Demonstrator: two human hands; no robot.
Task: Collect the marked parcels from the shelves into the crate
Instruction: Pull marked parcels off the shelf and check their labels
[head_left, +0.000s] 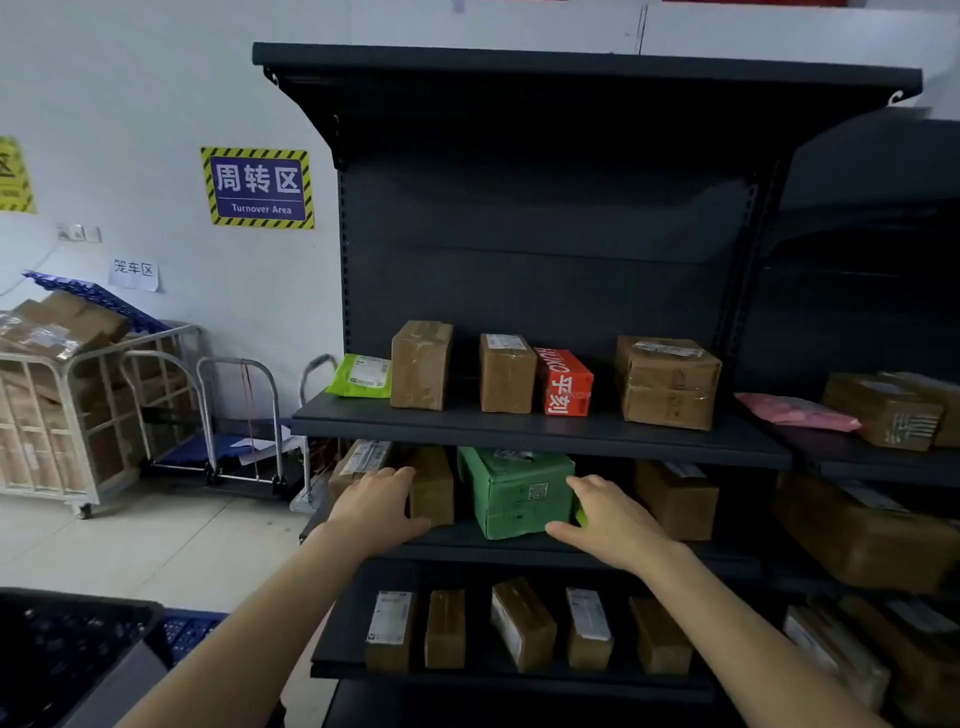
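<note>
Where hands reach, green parcel (517, 492) (creased)

"周转区 / Turnover Area" on the striped wall sign (258, 188); "笼车区" on the paper note (134, 270) below it.

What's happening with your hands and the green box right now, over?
Left hand open, at the brown box beside it. Right hand open, touching the green box at its right side. Box on the middle shelf, not lifted. Nothing blocking.
</note>
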